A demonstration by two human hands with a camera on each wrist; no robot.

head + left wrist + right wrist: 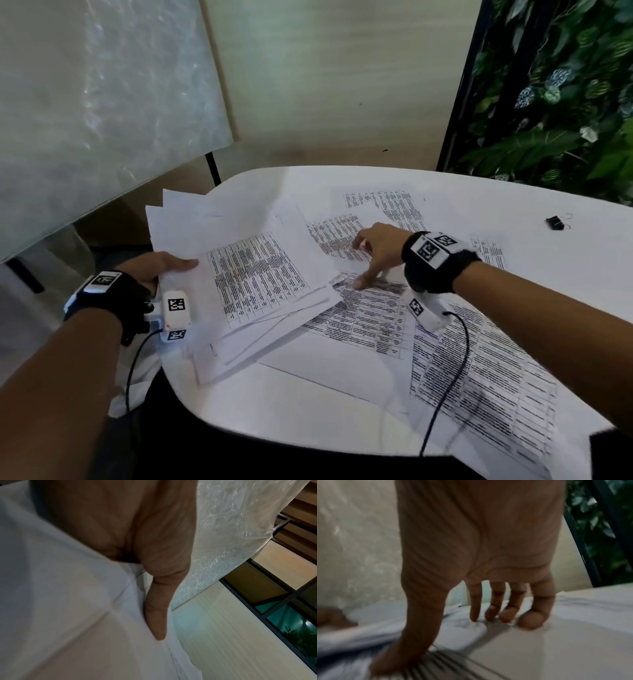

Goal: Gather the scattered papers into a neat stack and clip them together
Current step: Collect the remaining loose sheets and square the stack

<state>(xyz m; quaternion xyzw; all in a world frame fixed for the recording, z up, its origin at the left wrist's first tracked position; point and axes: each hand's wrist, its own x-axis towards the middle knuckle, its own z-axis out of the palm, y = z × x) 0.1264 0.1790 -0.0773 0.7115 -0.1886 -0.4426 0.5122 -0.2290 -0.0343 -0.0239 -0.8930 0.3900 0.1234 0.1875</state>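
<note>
The left hand (156, 269) grips a loose bundle of papers (260, 274) at its left edge, thumb on top, its fingers hidden beneath. The right hand (376, 251) rests spread fingers (529, 620) and thumb on printed sheets (370, 315) lying scattered on the white surface (308, 404), just right of the bundle. A black binder clip (556, 222) lies well beyond the right fingers, to their right.

The head view looks forward and down across the white table (445, 192) from above the forearms. Each wrist view sits close behind its palm, looking along the fingers. All three share the loose papers (260, 274) (68, 601) (573, 615) on the table
</note>
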